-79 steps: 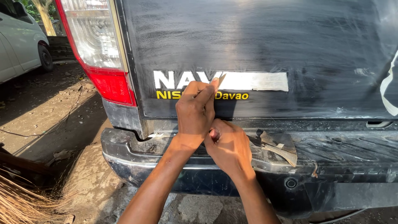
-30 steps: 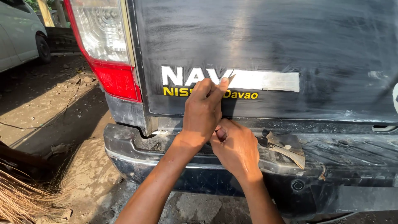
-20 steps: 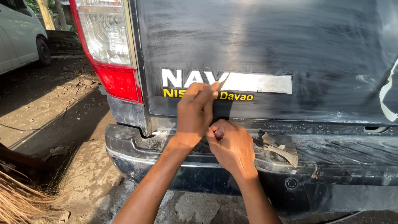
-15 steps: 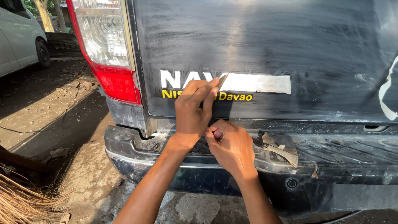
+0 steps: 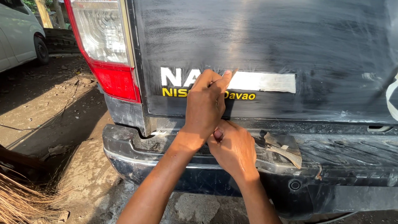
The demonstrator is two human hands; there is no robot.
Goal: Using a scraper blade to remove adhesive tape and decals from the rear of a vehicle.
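Pressing my left hand flat-fingered over the white lettering on the dark tailgate, with my right hand curled shut just beneath, holding I cannot tell what, I judge peeling is underway, calling next for a steady pull.

The scene is outdoors in bright daylight, with hard sun patches and long dark shadows lying across bare brown dirt ground strewn with small stones and clods. A thin dark cable trails over the soil. At the upper left stands a white car, its dark rear wheel in view, with a pale wooden post and green foliage behind it. In the lower left corner lies a bundle of dry straw-coloured broom bristles. Nearer the bottom edge, the ground turns to damp, cracked grey concrete.
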